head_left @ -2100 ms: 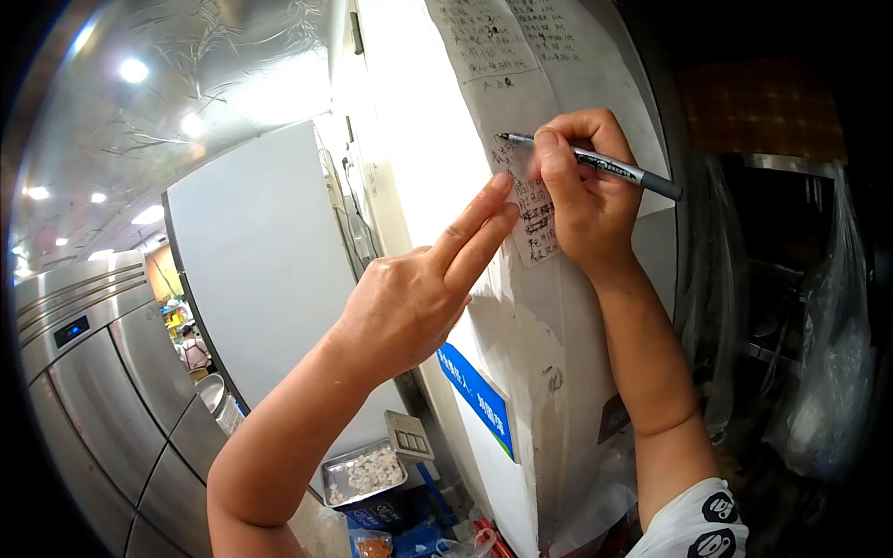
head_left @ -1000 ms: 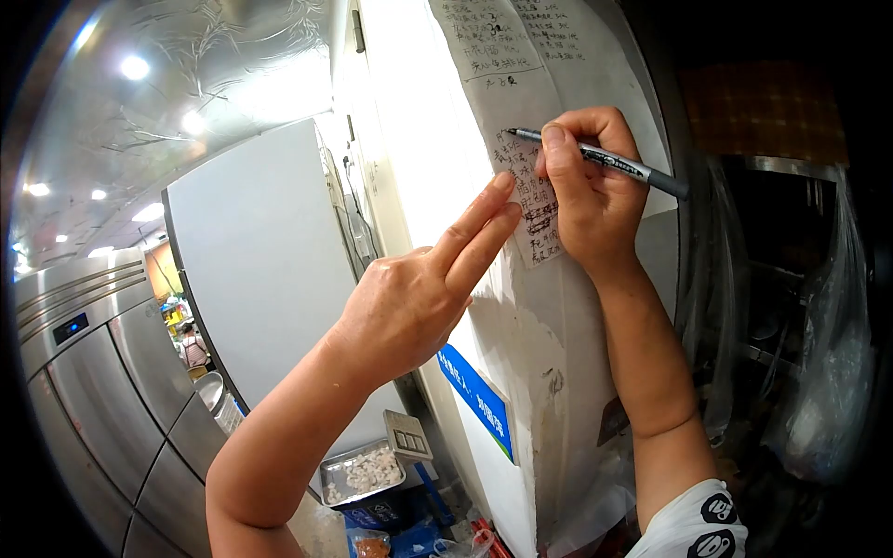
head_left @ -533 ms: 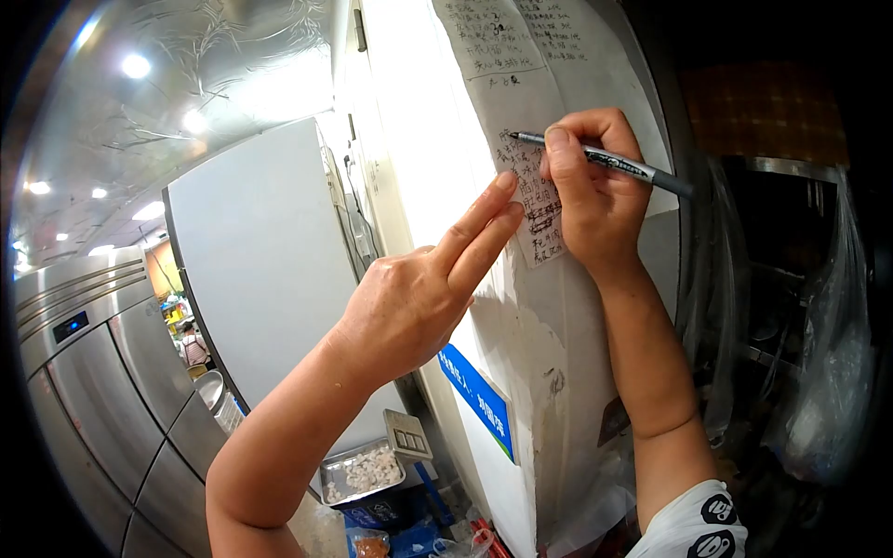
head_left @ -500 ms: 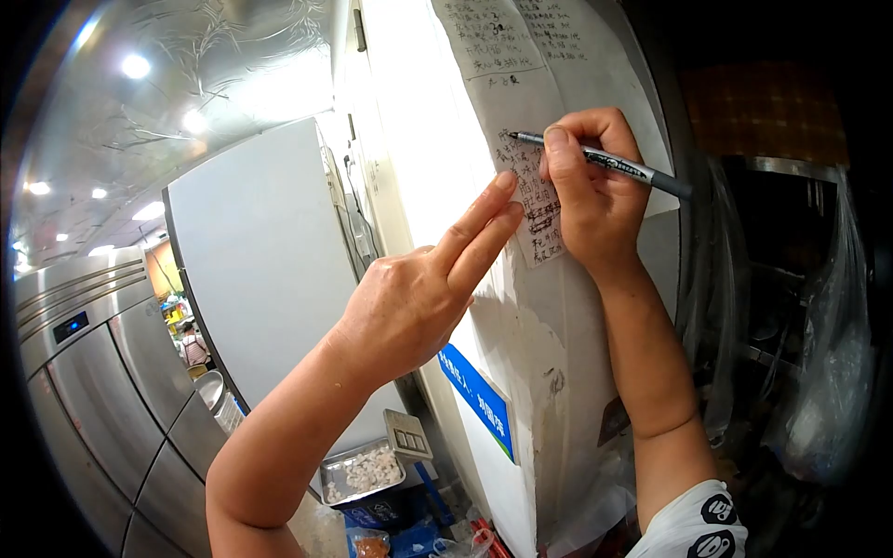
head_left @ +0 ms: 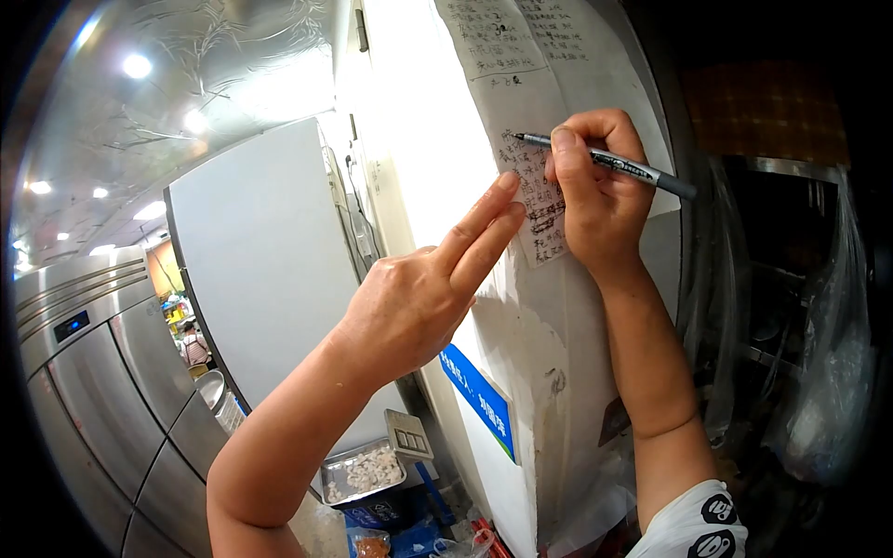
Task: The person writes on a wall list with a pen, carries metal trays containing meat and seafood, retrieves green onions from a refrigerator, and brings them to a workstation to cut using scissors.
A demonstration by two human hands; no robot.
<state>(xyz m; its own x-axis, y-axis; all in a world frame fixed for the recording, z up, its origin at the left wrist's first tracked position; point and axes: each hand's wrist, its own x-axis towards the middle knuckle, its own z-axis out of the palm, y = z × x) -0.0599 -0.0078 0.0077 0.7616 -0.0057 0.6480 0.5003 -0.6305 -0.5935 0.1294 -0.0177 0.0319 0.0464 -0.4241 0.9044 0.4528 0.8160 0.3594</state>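
Note:
Handwritten lines cover a paper sheet (head_left: 549, 249) fixed on a white panel's corner. My right hand (head_left: 605, 191) pinches a grey and black pen (head_left: 633, 167), whose tip is at the upper lines of the lower block of writing. Two fingertips of my left hand (head_left: 419, 293) press on the sheet's left edge, index and middle fingers stretched out, the others folded under and partly hidden. Below the hands a blue and white sign (head_left: 479, 400) is on the panel.
Steel cabinets (head_left: 112, 372) stand at the left beside a large white panel (head_left: 260, 260). On the floor are a metal tray (head_left: 365, 472) of pale pieces and a scale (head_left: 407, 435). Plastic bags (head_left: 819, 372) hang at the right. A distant person (head_left: 193, 346) shows at the left.
The pen and my right hand have shifted slightly right along the writing. My left hand keeps its place on the sheet's edge.

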